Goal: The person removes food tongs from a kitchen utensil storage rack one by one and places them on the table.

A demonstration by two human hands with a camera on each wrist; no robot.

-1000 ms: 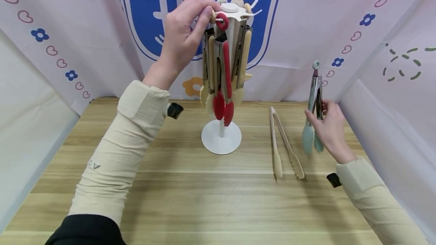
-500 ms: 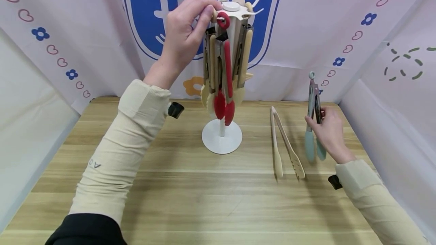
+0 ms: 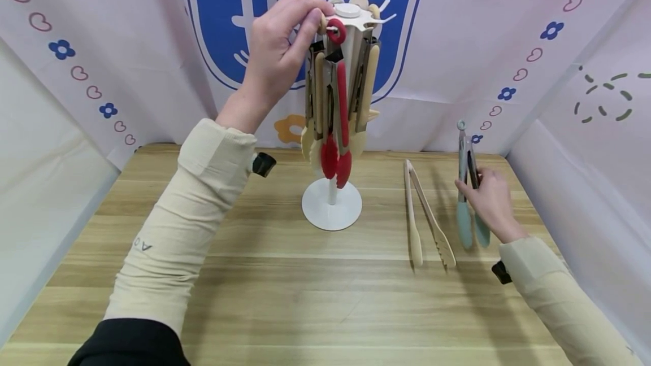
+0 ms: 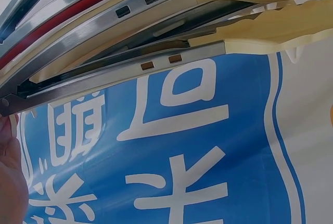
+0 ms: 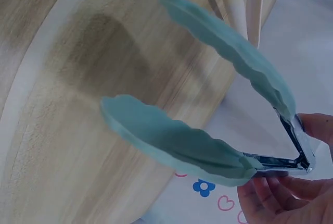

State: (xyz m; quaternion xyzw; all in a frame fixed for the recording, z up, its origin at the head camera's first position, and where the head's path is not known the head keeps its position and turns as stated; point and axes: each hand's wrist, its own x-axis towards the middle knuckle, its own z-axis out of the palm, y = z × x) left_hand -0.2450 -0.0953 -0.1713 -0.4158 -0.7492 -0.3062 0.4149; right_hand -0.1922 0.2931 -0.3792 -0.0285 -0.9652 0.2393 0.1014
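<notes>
My left hand (image 3: 280,38) pinches the ring end of cream-handled tongs (image 3: 319,95) at the top of the white rotating rack (image 3: 348,11). Their steel arms (image 4: 119,73) and wavy cream heads fill the upper left wrist view. Beside them on the rack hang red tongs (image 3: 342,106) and more cream tongs (image 3: 370,83). At the right, my right hand (image 3: 492,199) holds mint-green tongs (image 3: 464,222) by the steel arms, ring end up. Their mint heads (image 5: 171,135) are spread apart, low over the table; whether the tips touch it I cannot tell.
Beige tongs (image 3: 416,250) lie spread on the wooden table (image 3: 325,298), between the rack's round white base (image 3: 331,216) and my right hand. A printed cloth (image 3: 432,61) hangs behind the table, with white side panels left and right.
The mint-green tongs have come down toward the table, their ring end dropping and shifting slightly left as my right hand lowers a little. My left hand keeps its place at the rack.
</notes>
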